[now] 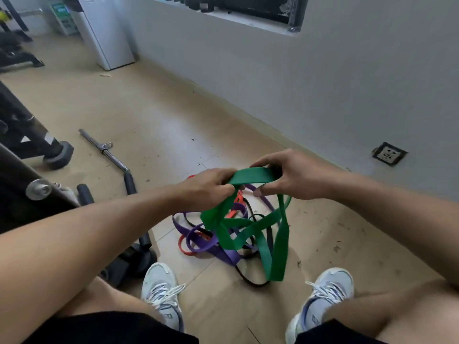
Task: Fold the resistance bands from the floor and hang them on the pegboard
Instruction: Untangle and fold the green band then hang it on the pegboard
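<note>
A wide green resistance band point(250, 178) stretches between my two hands above the floor, and its loops hang down twisted to about shoe height. My left hand point(208, 186) grips one gathered end of it. My right hand point(288, 175) pinches the other end from above. Under the green band lies a tangle on the floor: purple bands point(218, 252), an orange-red band point(185, 249) and a thin black band point(250, 281). No pegboard is in view.
My two white shoes point(161, 291) stand either side of the pile. A metal bar with black grips point(109, 153) lies on the floor at the left, beside black gym machine frames point(29, 142). A grey wall with a socket point(388, 153) runs along the right.
</note>
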{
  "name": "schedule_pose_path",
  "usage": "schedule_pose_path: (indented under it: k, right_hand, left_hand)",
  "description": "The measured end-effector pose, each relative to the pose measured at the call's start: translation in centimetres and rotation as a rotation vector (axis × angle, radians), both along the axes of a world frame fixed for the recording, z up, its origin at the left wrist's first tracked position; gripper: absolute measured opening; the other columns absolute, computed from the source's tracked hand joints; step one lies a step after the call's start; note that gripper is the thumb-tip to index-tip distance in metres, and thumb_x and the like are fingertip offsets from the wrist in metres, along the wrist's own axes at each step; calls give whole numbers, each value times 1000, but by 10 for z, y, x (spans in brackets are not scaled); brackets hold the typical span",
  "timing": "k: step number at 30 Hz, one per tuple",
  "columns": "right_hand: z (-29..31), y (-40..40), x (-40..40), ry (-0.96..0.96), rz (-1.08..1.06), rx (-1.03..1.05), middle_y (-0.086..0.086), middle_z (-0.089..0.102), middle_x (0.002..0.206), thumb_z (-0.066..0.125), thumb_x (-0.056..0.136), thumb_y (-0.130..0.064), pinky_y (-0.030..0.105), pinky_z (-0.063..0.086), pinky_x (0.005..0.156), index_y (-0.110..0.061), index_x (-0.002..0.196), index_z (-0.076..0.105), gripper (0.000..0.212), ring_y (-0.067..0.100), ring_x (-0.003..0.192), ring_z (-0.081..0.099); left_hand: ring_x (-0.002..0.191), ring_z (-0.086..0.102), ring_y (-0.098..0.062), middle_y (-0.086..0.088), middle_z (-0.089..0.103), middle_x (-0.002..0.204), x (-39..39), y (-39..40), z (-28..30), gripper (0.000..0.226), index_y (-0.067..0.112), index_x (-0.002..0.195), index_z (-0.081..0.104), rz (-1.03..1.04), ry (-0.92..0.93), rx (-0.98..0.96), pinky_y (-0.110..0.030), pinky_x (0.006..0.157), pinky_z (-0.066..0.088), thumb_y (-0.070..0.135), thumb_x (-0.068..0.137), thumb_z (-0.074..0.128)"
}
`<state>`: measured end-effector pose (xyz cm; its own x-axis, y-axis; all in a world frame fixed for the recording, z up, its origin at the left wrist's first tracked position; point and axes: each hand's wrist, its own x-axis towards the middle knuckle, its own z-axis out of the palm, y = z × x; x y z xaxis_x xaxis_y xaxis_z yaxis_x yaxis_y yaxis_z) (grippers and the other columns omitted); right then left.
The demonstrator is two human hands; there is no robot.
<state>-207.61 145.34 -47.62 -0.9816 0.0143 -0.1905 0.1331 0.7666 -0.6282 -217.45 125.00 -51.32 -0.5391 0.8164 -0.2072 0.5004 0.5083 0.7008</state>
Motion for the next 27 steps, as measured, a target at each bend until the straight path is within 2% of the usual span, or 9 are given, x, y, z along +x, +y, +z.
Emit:
schedule_pose_path:
  k: [3, 6, 8, 11, 13, 16, 20, 23, 27]
  right_hand:
    - [1, -2, 4, 32, 5, 0, -16, 76, 101, 76, 88, -21, 28, 59, 86, -31, 123, 73, 36, 1, 90, 72]
    - [7, -3, 11, 41, 0, -7, -18, 74, 100, 66, 92, -10, 21, 53, 81, -32, 121, 73, 37, 0, 91, 69]
    - [11, -4, 15, 45, -6, -10, -18, 72, 103, 62, 91, -3, 14, 50, 78, -30, 125, 71, 44, -1, 94, 67]
    - [14, -3, 20, 71, -8, -38, -17, 71, 104, 63, 91, 0, 4, 46, 68, -27, 131, 68, 49, -7, 86, 67]
    - [14, -3, 24, 85, 2, -106, -13, 71, 98, 66, 90, 1, 8, 48, 64, -26, 130, 68, 49, -5, 73, 67]
    - [15, -5, 28, 157, 20, -211, -1, 71, 87, 73, 86, 3, 31, 55, 66, -26, 128, 69, 51, 19, 72, 67]
    - [19, -7, 29, 295, -8, -390, 3, 77, 93, 76, 84, 5, 23, 57, 78, -20, 122, 71, 46, 12, 84, 73]
    - [21, -11, 31, 398, -35, -504, 4, 77, 101, 78, 86, 1, 25, 59, 83, -19, 122, 70, 42, 15, 90, 74]
    - [23, -7, 29, 536, -99, -441, 7, 74, 98, 80, 85, -1, 22, 54, 76, -18, 125, 68, 45, 11, 80, 69]
  left_hand:
    - [81, 58, -18, 2, 64, 87, 7, -1, 1, 26, 33, 95, 60, -14, -72, -53, -36, 75, 47, 18, 102, 41]
    - [91, 64, -36, -13, 69, 99, 13, -5, 5, 25, 26, 109, 64, -4, -185, -7, -51, 85, 54, 24, 100, 41]
    - [94, 69, -31, -9, 72, 101, 14, -7, 10, 24, 25, 111, 64, 34, -235, 42, -49, 87, 56, 26, 99, 43]
    - [89, 74, -13, 5, 77, 97, 11, -6, 14, 15, 23, 109, 61, 41, -264, 50, -36, 78, 59, 18, 103, 48]
    - [90, 75, -12, 4, 78, 99, 10, -8, 14, 17, 15, 113, 56, 11, -293, 35, -31, 78, 61, 6, 98, 58]
    - [101, 74, -18, -4, 75, 110, 10, -11, 15, 43, 13, 123, 53, -17, -345, 61, -29, 86, 60, 7, 87, 77]
    - [120, 64, -6, 8, 68, 129, 15, -11, 16, 64, 25, 134, 57, -93, -291, 68, -19, 99, 51, 29, 77, 87]
    - [114, 68, -11, 4, 73, 119, 20, -4, 16, 46, 18, 122, 65, -62, -244, 121, -32, 103, 51, 28, 82, 84]
    - [92, 75, -25, -10, 77, 97, 10, -4, 31, 21, 5, 98, 69, 214, -130, 343, -41, 90, 60, 13, 82, 82]
